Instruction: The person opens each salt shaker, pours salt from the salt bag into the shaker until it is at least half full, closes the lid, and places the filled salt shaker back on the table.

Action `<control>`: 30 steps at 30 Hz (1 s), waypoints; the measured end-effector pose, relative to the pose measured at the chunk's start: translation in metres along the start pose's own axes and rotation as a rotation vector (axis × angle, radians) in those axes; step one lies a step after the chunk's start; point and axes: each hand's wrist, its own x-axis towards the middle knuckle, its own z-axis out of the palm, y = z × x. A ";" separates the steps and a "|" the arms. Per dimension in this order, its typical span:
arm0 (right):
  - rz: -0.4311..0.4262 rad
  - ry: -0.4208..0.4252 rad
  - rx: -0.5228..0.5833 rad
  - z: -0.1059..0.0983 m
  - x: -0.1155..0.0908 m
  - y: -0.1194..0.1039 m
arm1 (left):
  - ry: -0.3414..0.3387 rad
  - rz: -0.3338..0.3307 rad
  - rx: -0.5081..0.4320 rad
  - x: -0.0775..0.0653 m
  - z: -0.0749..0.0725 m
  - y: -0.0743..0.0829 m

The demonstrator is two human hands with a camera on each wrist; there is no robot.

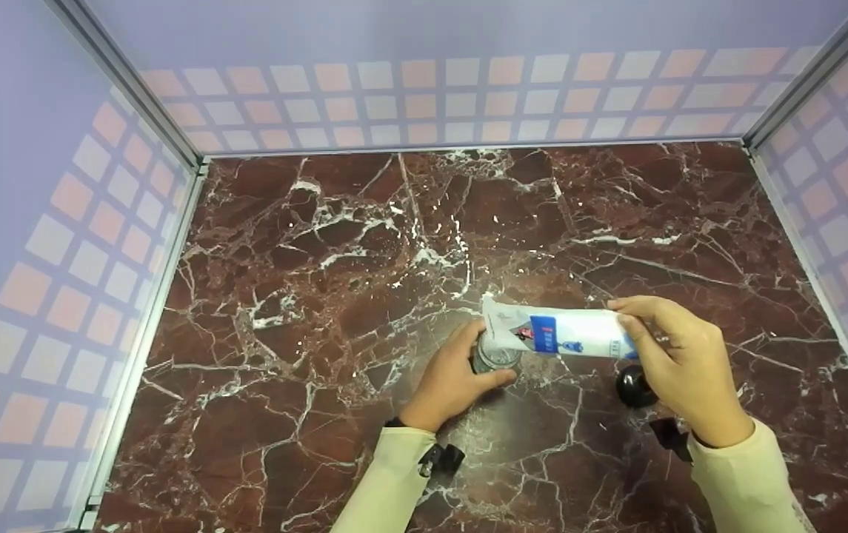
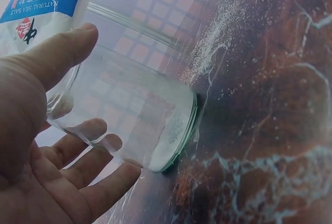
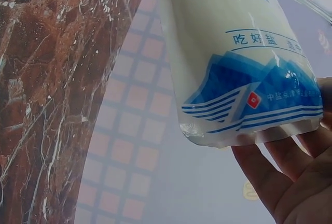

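Observation:
My left hand (image 1: pixel 449 379) curls around a clear glass jar (image 1: pixel 498 360) that stands on the marble-patterned table. White salt (image 2: pixel 168 141) covers the jar's bottom, as the left wrist view shows. A white and blue bag of sea salt (image 1: pixel 579 333) lies tilted over the jar, its left end at the jar's mouth. At the bag's other end, my right hand (image 1: pixel 690 366) pinches the bottom edge between thumb and fingers, seen close up in the right wrist view. Whether salt is flowing cannot be made out.
A round black lid-like object (image 1: pixel 635 386) sits on the table just below the right hand. Spilled white grains (image 2: pixel 218 42) lie beside the jar. Purple panels with pink and white squares (image 1: pixel 424 96) wall the table at the back and both sides.

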 end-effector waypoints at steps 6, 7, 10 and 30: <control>0.077 0.057 0.085 0.004 -0.009 0.010 | 0.008 0.022 -0.022 0.001 0.002 0.000; 0.085 0.070 0.102 0.005 -0.011 0.011 | 0.009 0.026 -0.022 0.001 0.002 0.000; 0.107 0.105 0.163 0.007 -0.017 0.012 | 0.015 0.037 -0.013 0.001 0.003 0.000; 0.090 0.173 0.367 0.010 -0.030 0.026 | 0.015 0.035 0.013 0.001 0.001 0.002</control>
